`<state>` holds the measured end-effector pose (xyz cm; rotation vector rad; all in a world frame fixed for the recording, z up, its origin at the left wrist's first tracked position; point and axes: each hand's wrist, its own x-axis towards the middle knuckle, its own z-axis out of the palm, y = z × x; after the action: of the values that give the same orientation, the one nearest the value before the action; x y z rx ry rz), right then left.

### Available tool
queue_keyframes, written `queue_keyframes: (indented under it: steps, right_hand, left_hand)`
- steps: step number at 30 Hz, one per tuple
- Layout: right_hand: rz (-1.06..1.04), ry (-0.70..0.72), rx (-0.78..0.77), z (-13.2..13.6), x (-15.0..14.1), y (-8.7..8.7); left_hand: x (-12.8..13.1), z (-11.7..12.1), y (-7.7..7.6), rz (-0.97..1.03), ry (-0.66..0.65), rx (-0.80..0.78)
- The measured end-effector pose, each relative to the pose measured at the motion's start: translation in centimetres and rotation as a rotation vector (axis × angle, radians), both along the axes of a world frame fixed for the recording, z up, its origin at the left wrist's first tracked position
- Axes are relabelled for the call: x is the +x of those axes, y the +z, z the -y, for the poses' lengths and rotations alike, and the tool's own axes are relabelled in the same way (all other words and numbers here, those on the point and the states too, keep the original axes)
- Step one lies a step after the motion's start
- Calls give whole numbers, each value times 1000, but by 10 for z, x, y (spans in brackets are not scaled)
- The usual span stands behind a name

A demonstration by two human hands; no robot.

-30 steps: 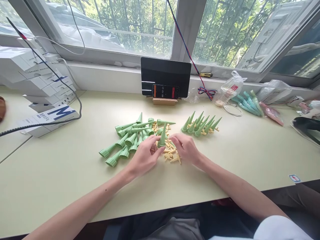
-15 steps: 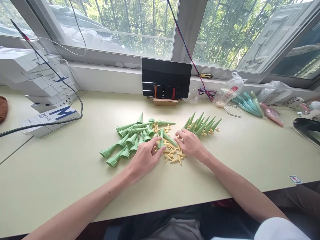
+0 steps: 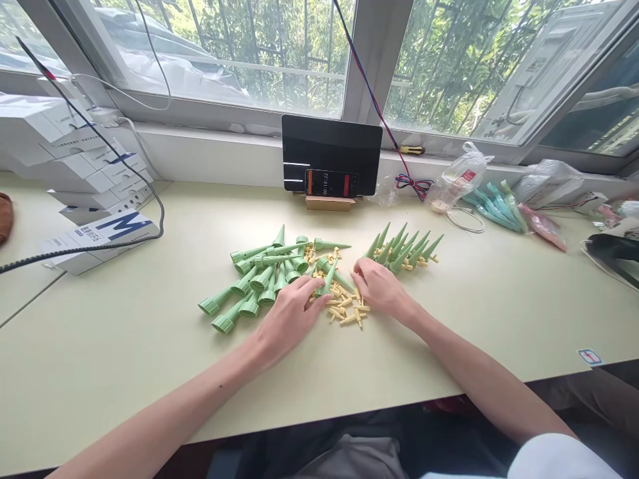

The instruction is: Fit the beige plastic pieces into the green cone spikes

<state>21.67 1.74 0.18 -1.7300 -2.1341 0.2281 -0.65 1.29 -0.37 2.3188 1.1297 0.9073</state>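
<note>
My left hand (image 3: 289, 311) grips a green plastic spike (image 3: 328, 275) between thumb and fingers, its pointed end up and leaning right. Under and around it lie small pale-yellow T-shaped plastic pieces (image 3: 344, 311) in a loose heap. On the heap's right side is my right hand (image 3: 380, 287), fingers bent and drawn together; anything in them is hidden. Several more green spikes with wide hollow ends (image 3: 259, 279) are piled beyond and left of my left hand. Past my right hand stands a group of green spikes with yellow pieces fitted (image 3: 403, 249), tips upward.
A phone showing a timer (image 3: 331, 183) leans on a black tablet (image 3: 332, 146) at the back. White boxes (image 3: 94, 166) are stacked at the left, with a black cable (image 3: 162, 206) across them. Plastic bags (image 3: 462, 179) and bagged blue-green parts (image 3: 494, 207) lie at the back right.
The spike in my left hand has tipped from upright to leaning right. My right hand's fingers have drawn in closer together and lower.
</note>
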Motion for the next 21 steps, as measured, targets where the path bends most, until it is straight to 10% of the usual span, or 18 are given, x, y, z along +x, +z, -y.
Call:
queue_keyframes:
  steps: [21]
  right_hand:
    - [-314, 509, 414, 14, -14, 6]
  left_hand:
    - [1, 5, 13, 117, -36, 64]
